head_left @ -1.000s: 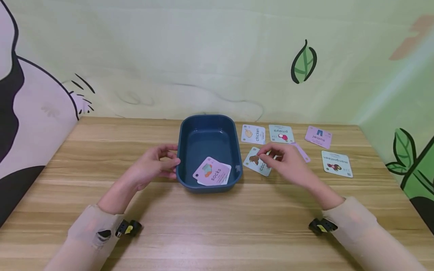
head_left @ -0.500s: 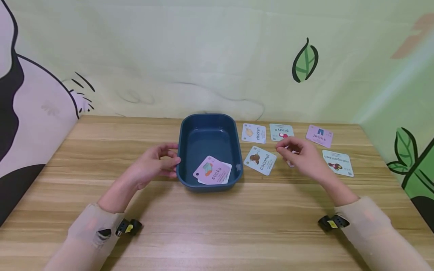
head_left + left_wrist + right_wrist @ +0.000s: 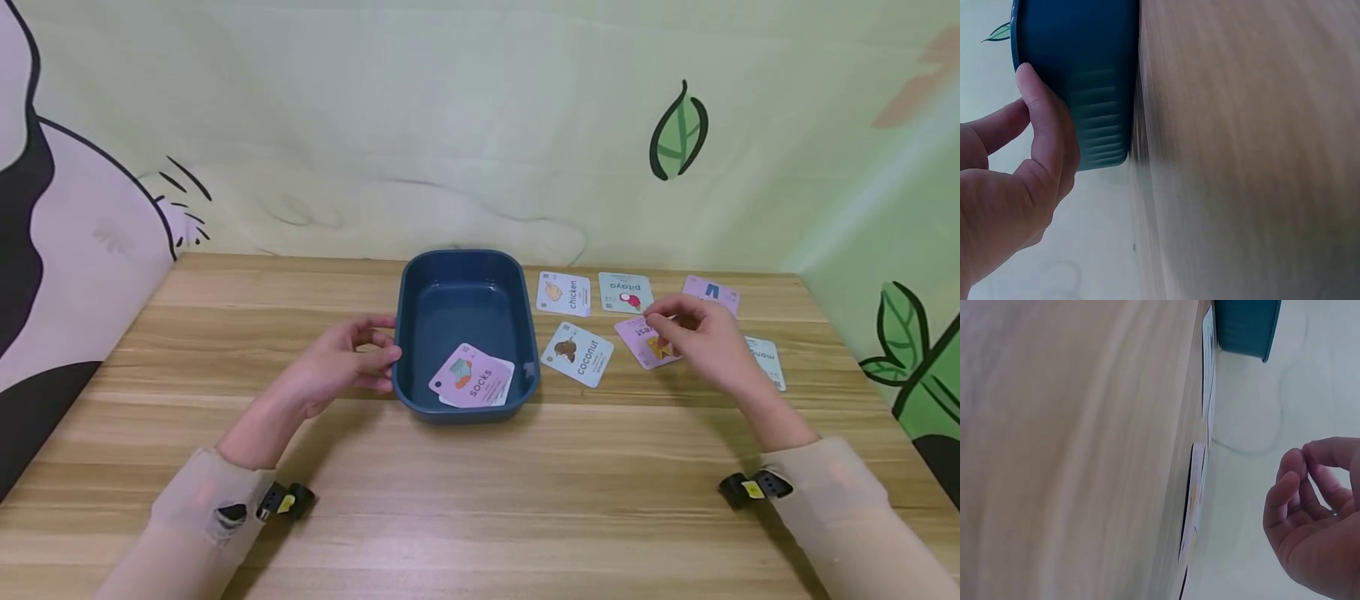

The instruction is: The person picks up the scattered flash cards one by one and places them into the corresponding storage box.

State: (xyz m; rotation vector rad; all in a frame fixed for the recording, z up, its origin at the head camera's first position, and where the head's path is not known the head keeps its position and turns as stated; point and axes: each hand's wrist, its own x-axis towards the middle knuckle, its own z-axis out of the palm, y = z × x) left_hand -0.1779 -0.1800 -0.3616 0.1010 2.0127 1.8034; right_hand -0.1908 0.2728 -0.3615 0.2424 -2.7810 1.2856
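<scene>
A dark blue rectangular bin [image 3: 465, 417] stands mid-table in the head view. Inside it lies a purple socks card [image 3: 471, 377] over another card. My left hand [image 3: 348, 358] touches the bin's left side, thumb against the rim in the left wrist view. My right hand [image 3: 701, 342] hovers above the purple card with an orange garment picture [image 3: 647, 343], its word partly covered. The right fingers curve loosely, with thumb and index tips close together and nothing visible between them. The right wrist view shows this hand [image 3: 1316, 519] raised off the cards.
Around the right hand lie a coconut card [image 3: 577, 354], a chicken card [image 3: 564, 293], a pitaya card [image 3: 626, 293], a partly covered jeans card [image 3: 712, 288] and a partly covered mangosteen card [image 3: 767, 362]. A painted backdrop [image 3: 480, 167] rises behind the wooden table [image 3: 480, 508].
My right hand has moved right, from over the coconut card to over the purple card with the orange garment. The left hand stays at the bin.
</scene>
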